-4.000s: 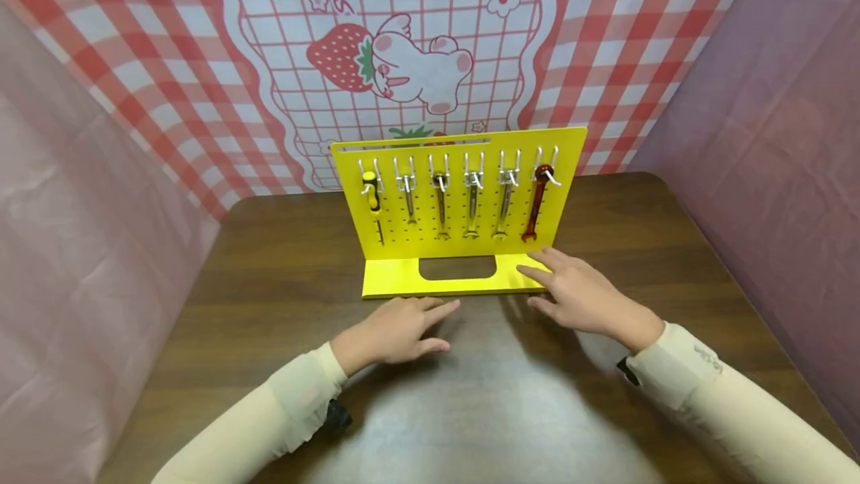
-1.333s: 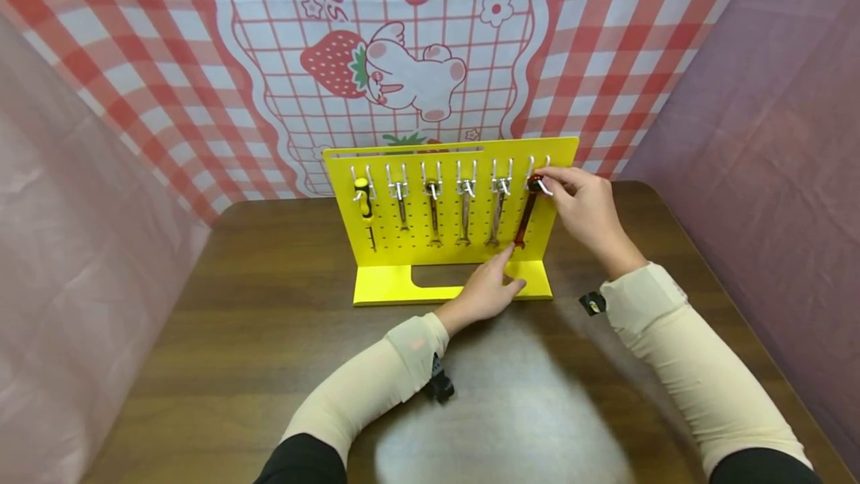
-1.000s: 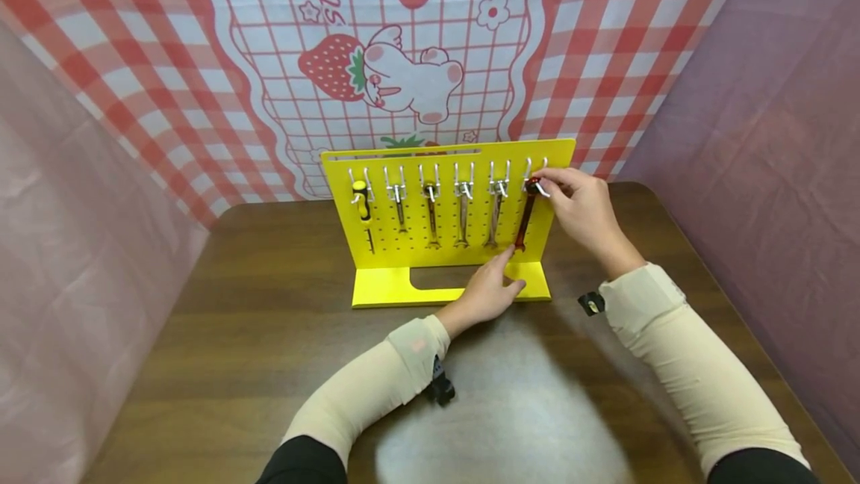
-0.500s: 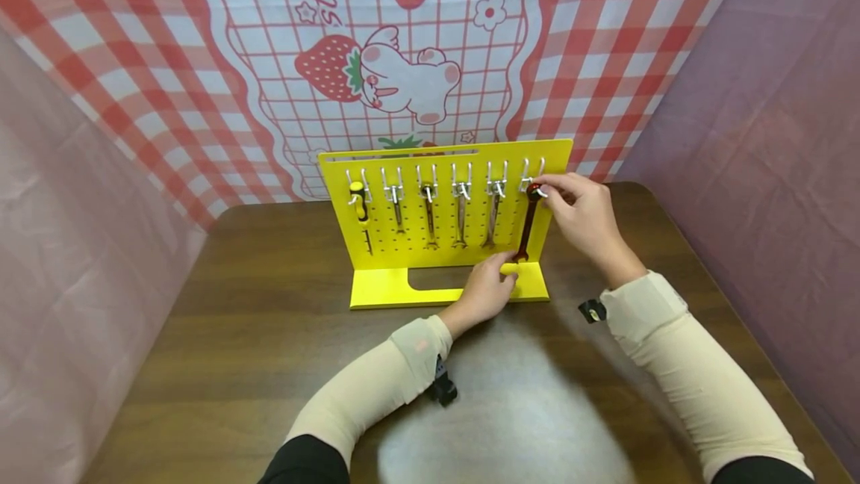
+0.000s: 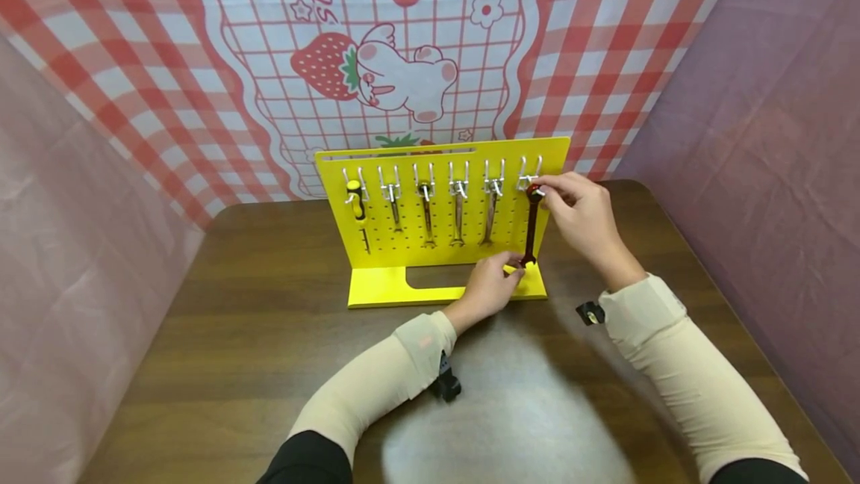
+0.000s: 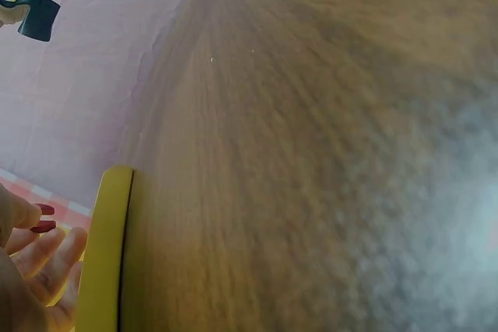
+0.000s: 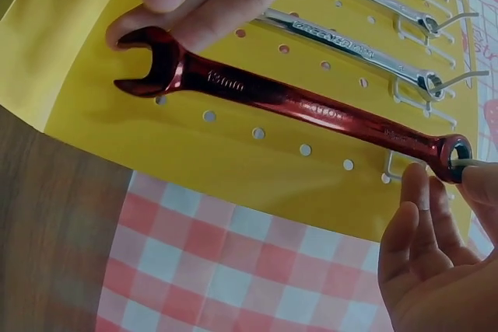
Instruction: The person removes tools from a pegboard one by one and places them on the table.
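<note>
A red combination wrench (image 5: 531,226), marked 13mm in the right wrist view, stands off from the yellow pegboard (image 7: 257,184) at its right end. My right hand (image 5: 586,213) pinches its ring end between thumb and fingers. The white hook's tip still shows inside that ring. Down at the open end, my left hand (image 5: 493,286) has its fingers loosely bent, a fingertip touching the wrench's tip in the right wrist view. In the left wrist view, two red tips (image 6: 45,225) show beside the left hand's fingers (image 6: 54,266).
Several silver wrenches (image 5: 458,216) and a yellow-black screwdriver (image 5: 357,204) hang on white hooks to the left. The pegboard's base (image 5: 376,286) rests on a brown wooden table (image 5: 269,282). Checkered cloth (image 5: 605,58) hangs behind, with plain cloth on both sides.
Both hands have come up to the red wrench. Its ring end has slid forward along the hook, away from the board, and its lower end has swung out and down toward the base.
</note>
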Available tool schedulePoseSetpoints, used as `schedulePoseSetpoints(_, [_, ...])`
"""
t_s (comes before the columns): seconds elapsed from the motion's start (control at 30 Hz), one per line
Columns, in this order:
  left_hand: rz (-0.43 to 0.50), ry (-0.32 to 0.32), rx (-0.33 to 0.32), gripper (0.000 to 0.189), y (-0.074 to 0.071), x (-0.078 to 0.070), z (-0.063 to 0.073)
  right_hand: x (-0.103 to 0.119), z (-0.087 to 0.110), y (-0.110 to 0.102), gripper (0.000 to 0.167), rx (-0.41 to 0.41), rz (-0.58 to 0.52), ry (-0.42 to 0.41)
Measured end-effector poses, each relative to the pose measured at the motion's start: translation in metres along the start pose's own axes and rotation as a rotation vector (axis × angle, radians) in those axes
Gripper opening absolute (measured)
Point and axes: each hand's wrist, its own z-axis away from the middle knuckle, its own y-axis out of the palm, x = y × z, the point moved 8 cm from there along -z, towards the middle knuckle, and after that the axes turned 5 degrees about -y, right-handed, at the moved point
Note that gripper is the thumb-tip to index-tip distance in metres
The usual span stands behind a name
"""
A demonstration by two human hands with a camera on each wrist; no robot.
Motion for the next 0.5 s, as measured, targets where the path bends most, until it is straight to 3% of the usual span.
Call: schedulePoseSetpoints(0.5, [0.065, -0.024, -0.024, 0.019, 0.0043, -0.0014, -0.0033, -0.0009, 0.0042, 0.0001, 0.019, -0.059, -0.080, 0.036])
